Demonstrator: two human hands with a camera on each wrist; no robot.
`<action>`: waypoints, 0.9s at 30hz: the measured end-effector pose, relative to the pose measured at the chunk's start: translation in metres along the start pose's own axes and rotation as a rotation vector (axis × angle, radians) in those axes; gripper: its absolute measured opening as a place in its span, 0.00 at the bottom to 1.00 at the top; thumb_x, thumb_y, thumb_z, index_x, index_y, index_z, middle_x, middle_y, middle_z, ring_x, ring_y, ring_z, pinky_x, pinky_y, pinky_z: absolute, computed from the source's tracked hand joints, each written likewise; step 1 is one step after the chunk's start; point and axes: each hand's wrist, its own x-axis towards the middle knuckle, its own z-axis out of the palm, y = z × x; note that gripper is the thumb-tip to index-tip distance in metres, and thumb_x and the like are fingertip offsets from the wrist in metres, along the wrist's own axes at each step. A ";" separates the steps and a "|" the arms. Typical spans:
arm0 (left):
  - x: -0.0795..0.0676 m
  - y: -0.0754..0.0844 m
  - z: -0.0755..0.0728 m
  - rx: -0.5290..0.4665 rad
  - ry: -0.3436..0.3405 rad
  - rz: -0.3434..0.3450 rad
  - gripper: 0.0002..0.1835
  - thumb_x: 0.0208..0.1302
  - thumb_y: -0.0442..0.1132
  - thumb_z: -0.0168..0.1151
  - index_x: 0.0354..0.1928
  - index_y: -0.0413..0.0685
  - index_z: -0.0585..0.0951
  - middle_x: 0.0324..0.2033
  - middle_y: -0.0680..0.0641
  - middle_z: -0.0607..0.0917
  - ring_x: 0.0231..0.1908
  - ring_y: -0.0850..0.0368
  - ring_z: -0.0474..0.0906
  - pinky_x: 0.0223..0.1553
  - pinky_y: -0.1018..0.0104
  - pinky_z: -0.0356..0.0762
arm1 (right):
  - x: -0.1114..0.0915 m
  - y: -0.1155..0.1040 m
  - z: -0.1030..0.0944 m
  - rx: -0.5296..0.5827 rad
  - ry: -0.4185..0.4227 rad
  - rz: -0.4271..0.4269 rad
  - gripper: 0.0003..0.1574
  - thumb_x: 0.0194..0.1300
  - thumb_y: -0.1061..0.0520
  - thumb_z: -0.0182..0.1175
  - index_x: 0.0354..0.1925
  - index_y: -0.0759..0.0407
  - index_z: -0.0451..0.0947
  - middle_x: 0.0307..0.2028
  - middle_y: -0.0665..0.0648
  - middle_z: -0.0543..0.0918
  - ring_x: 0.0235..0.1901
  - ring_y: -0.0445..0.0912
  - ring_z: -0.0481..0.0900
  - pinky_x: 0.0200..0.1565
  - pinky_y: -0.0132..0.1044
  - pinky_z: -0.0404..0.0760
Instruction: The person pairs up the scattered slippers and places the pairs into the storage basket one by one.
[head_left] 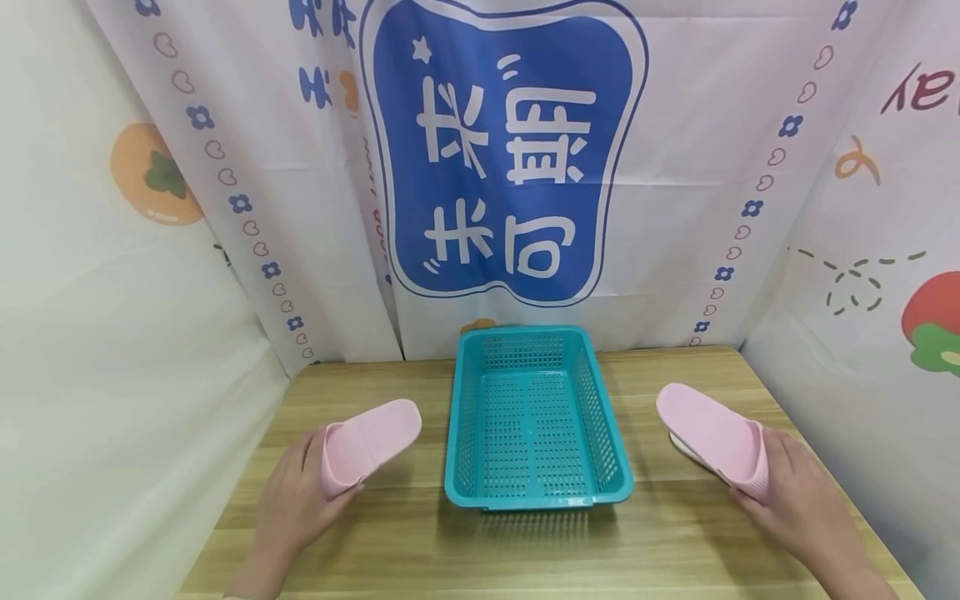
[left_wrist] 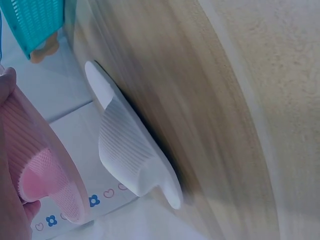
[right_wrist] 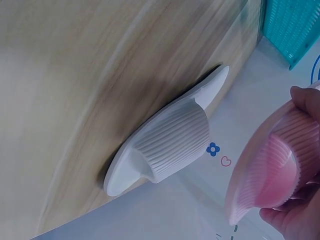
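Observation:
My left hand (head_left: pixel 296 492) grips a pink slipper (head_left: pixel 375 437) by its ribbed strap, left of the basket. In the left wrist view this pink slipper (left_wrist: pixel 42 165) is raised off the table, and a white slipper (left_wrist: pixel 130 145) with a ribbed strap lies on the wood below it. On the other side, my right hand (head_left: pixel 798 492) holds a second pink slipper (head_left: pixel 712 433) around its strap. Under it another white slipper (right_wrist: pixel 165 145) rests on the table; the head view shows only its edge. Both pink slippers point inward toward the basket.
A teal plastic basket (head_left: pixel 528 433) with perforated walls stands at the middle of the wooden table (head_left: pixel 405 542). White printed cloth (head_left: pixel 315 208) hangs behind the table and along both sides.

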 end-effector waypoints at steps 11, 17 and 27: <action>0.007 0.004 0.000 0.006 -0.021 0.007 0.60 0.51 0.82 0.45 0.63 0.28 0.69 0.52 0.30 0.75 0.48 0.33 0.75 0.50 0.40 0.74 | 0.009 -0.004 -0.003 -0.029 0.018 -0.038 0.64 0.62 0.21 0.39 0.59 0.82 0.64 0.48 0.79 0.71 0.48 0.71 0.68 0.52 0.60 0.65; 0.011 0.004 0.002 0.003 -0.023 0.025 0.59 0.52 0.81 0.46 0.63 0.29 0.69 0.51 0.29 0.75 0.48 0.33 0.74 0.50 0.40 0.74 | 0.014 -0.005 -0.004 -0.031 0.022 -0.045 0.64 0.62 0.21 0.40 0.59 0.81 0.64 0.48 0.78 0.70 0.48 0.71 0.68 0.48 0.61 0.66; 0.019 0.004 0.003 -0.016 -0.033 0.079 0.55 0.47 0.71 0.64 0.62 0.28 0.69 0.51 0.29 0.75 0.49 0.32 0.73 0.53 0.40 0.72 | 0.018 -0.006 -0.004 -0.050 0.030 -0.037 0.65 0.62 0.20 0.39 0.60 0.81 0.64 0.49 0.80 0.71 0.49 0.73 0.67 0.50 0.64 0.65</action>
